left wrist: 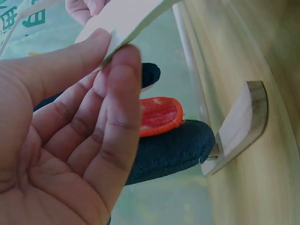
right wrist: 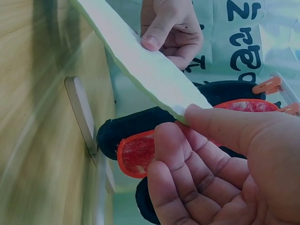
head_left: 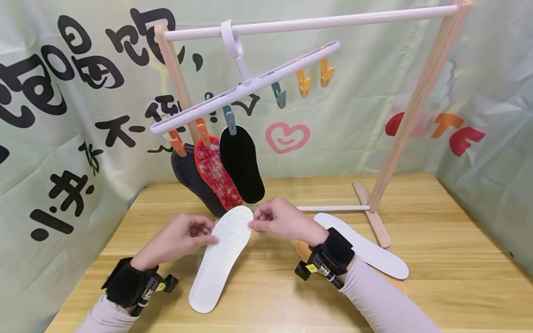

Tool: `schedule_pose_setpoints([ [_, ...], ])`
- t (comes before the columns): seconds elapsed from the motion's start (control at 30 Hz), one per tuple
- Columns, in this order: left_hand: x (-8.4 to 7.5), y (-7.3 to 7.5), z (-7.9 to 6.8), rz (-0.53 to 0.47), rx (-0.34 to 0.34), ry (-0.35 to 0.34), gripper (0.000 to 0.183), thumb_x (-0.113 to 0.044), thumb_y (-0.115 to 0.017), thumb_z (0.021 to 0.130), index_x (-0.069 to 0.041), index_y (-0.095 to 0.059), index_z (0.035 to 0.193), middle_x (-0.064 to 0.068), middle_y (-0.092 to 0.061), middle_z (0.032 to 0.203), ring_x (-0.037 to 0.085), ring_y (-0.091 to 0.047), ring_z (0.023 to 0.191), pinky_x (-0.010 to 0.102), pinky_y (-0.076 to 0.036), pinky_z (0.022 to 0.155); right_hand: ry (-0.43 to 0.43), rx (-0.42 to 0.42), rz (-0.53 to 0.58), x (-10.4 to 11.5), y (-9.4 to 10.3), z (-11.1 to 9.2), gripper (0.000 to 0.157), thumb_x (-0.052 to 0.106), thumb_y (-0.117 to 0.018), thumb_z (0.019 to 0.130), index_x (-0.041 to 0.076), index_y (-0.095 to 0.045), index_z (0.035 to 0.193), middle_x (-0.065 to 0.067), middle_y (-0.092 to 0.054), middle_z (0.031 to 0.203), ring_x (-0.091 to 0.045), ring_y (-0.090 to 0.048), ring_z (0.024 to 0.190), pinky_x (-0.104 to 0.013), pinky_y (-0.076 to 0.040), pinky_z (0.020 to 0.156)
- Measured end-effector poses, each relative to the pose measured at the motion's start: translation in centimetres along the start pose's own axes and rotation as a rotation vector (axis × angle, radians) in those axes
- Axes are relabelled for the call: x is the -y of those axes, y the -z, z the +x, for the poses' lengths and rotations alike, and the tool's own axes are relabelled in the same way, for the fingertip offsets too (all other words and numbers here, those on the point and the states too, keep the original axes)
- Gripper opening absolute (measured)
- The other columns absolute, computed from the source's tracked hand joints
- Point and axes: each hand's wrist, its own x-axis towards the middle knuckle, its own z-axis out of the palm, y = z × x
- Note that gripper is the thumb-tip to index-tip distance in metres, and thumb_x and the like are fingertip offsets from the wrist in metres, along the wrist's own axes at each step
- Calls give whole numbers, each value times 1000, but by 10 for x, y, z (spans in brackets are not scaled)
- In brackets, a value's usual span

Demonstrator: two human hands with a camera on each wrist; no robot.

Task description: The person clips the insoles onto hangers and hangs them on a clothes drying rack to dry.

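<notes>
A white insole [head_left: 222, 259] is held between both hands above the table, its toe end toward the rack. My left hand [head_left: 181, 238] pinches its left edge between thumb and fingers. At the upper right edge, my right hand [head_left: 285, 221] pinches it near the tip, as the right wrist view also shows. Behind it, a dark grey insole [head_left: 189, 178], a red insole [head_left: 216, 169] and a black insole [head_left: 241, 166] hang in clips from the tilted white hanger [head_left: 266, 83]. The clip [head_left: 229, 120] on the black insole is blue-grey.
On the right half hang a blue-grey clip [head_left: 279, 95] and two yellow clips, holding nothing. The hanger hooks over the rod of a wooden rack [head_left: 410, 106]. Another white insole [head_left: 366, 247] lies over an orange one [head_left: 303, 249] on the table [head_left: 449, 259], partly behind the right arm.
</notes>
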Motion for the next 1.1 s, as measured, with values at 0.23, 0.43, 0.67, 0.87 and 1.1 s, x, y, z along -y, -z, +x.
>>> schedule_pose_setpoints([
  [0.23,-5,-3,6,-57,-89,9,9,-16,-86,93,-15,-78,96,-4,-75,84,11,-70,74,25,-60,67,8,-2,23,0,1,-1,24,24,-76,101,11,-72,82,-11,-75,75,-11,-54,57,-21,-29,56],
  [0.43,-9,-5,10,-65,-158,-1,11,-18,-87,92,-16,-78,96,-4,-75,84,11,-70,72,25,-59,67,13,-13,26,1,3,-1,23,25,-76,102,11,-72,84,-8,-75,75,-14,-65,65,-21,-35,60],
  [0.67,-15,-6,18,-72,-209,4,12,-17,-88,91,-15,-78,98,-1,-75,86,14,-69,72,24,-57,66,1,-52,36,5,11,-3,20,23,-76,101,10,-74,87,0,-75,75,-8,-70,71,-22,-43,63],
  [0.87,-23,-6,26,-121,-242,32,13,-16,-87,92,-12,-78,101,2,-77,88,16,-73,73,25,-61,69,10,-96,56,7,19,-5,18,23,-76,101,9,-76,89,-3,-75,78,-11,-70,72,-23,-45,65],
  [1.1,-32,-7,34,-167,-283,9,12,-16,-86,93,-11,-78,100,4,-76,88,21,-75,74,27,-62,70,-12,-156,125,7,26,-6,15,20,-78,100,5,-76,95,-6,-78,85,-12,-75,77,-24,-53,69],
])
